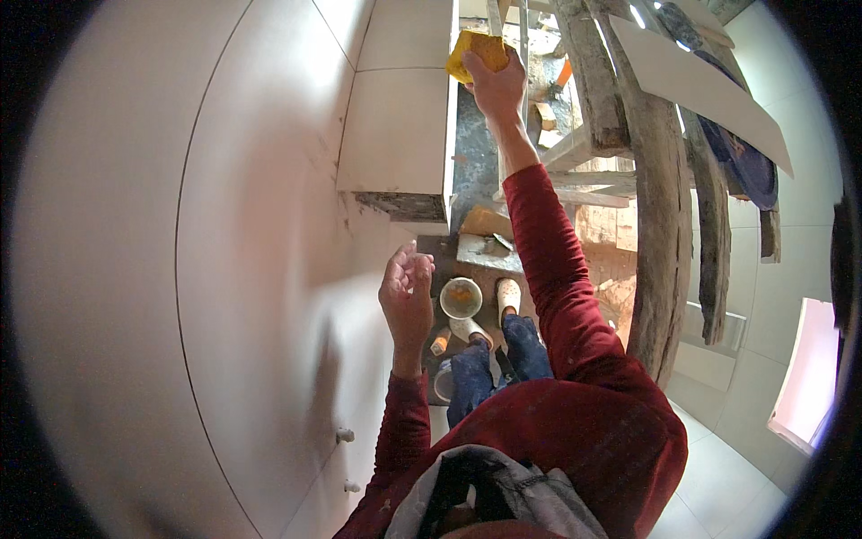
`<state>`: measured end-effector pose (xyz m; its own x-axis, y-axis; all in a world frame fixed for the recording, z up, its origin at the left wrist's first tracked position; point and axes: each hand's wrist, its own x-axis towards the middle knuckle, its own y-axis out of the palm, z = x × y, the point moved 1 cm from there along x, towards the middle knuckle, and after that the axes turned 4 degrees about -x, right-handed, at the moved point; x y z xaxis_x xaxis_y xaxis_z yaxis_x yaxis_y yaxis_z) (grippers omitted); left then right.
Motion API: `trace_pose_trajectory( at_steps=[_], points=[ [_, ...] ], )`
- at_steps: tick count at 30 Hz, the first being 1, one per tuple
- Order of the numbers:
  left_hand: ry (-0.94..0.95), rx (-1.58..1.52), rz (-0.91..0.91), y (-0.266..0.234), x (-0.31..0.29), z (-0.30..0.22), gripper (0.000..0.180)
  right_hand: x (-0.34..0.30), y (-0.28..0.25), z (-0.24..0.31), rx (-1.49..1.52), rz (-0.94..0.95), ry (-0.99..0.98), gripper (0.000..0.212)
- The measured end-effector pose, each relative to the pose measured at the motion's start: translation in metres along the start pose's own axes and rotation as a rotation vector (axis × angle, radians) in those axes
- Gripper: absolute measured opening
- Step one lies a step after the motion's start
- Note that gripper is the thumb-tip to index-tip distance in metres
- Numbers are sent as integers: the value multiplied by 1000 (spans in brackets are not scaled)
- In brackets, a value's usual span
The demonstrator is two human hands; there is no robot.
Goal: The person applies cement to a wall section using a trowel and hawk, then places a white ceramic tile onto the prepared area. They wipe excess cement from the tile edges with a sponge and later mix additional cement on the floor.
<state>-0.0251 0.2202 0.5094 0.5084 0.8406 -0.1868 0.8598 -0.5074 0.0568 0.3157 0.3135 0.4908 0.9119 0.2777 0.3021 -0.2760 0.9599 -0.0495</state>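
Note:
My right hand [499,83] reaches far ahead and grips a yellow sponge [478,41] at the far end of a tiled ledge [395,130]. The sponge is next to the ledge's right edge; whether it touches the tile I cannot tell. Lower down, my left hand [408,287] is held close to the tiled wall [260,269], below the ledge's near end. Its fingers are curled in, and a small pale spot shows at the fingertips. What lies inside that hand, if anything, is hidden. Both arms wear dark red sleeves.
Rough wooden beams [660,207] stand to the right, with a pale board [696,85] across them. By my feet are a bucket [461,299] with murky contents and a plank [489,254] bearing a small tool. Two pipe stubs [345,436] jut from the left wall.

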Motion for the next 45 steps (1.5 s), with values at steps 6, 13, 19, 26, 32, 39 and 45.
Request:
trace_pose_trajectory(
  at_steps=[6,13,19,26,32,39,45],
  points=[
    [0,-10,-9,2,12,-8,44,3,5,13,37,87,-30,51],
    [-6,-64,32,4,15,1,43,-39,-23,33,-165,186,44,49],
    [11,-35,36,-1,23,-2,41,-137,-71,88,-128,328,48,48],
    [48,28,-2,9,42,-15,30,-66,-50,69,-73,59,19,41],
    [-44,55,-122,7,64,-26,26,-107,-52,82,-147,240,81,48],
    [-90,-205,-301,-11,79,-29,28,-180,-108,92,377,259,431,36],
    [-113,-311,-380,-7,83,-38,26,-215,-105,81,465,427,289,50]
  ],
)
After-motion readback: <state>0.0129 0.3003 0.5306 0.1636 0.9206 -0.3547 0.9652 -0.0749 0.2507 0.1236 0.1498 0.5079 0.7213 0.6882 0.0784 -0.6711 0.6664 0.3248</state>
